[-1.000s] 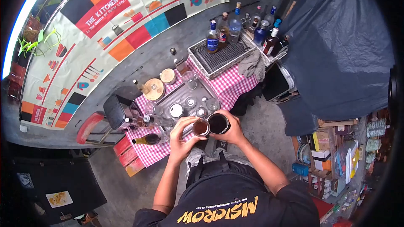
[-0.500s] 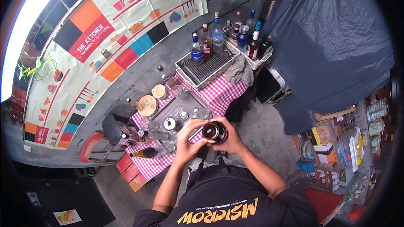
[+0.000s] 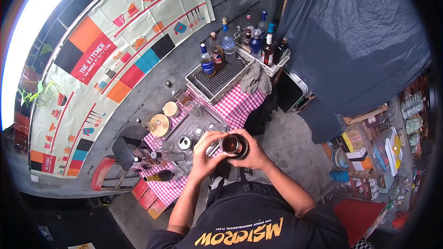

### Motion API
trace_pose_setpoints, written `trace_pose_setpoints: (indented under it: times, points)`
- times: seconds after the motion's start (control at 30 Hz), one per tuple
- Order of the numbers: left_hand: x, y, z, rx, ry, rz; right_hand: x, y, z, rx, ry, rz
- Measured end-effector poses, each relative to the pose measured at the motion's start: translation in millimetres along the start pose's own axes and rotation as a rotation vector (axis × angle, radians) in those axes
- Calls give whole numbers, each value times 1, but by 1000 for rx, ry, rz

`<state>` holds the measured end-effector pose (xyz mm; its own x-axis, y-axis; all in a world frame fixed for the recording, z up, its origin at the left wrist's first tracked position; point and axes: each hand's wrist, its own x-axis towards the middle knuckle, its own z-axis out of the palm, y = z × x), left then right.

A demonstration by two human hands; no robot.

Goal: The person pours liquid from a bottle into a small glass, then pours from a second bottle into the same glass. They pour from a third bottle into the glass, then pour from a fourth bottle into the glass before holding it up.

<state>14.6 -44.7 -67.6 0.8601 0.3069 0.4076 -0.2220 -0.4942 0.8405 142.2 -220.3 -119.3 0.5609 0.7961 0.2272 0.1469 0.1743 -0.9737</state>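
The round dark glass jar of brown liquid [image 3: 234,145] is clasped by both hands, left [image 3: 206,154] and right [image 3: 253,153], and is best kept level above the red-checked table [image 3: 240,103].

A grey concrete wall [image 3: 184,64] runs behind the desk [image 3: 240,101], which wears a red-and-white checked cloth. Hung on that wall, up-left of the desk, a big kitchen banner [image 3: 115,50] shows coloured blocks and utensil drawings. Further left of the banner, bright daylight [image 3: 27,32] pours in beside a green plant [image 3: 34,94]. Right of the desk hangs a dark tarpaulin [image 3: 360,41]; below it, cluttered shelves [image 3: 369,156]. Bare grey floor [image 3: 290,143] lies beside the desk.
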Motion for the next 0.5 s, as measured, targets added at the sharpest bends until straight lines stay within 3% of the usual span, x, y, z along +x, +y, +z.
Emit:
trace_pose_setpoints:
  times: [0.5]
  points:
    - [8,7,1,16,-78,35,-6,-3,-1,42,34,-7]
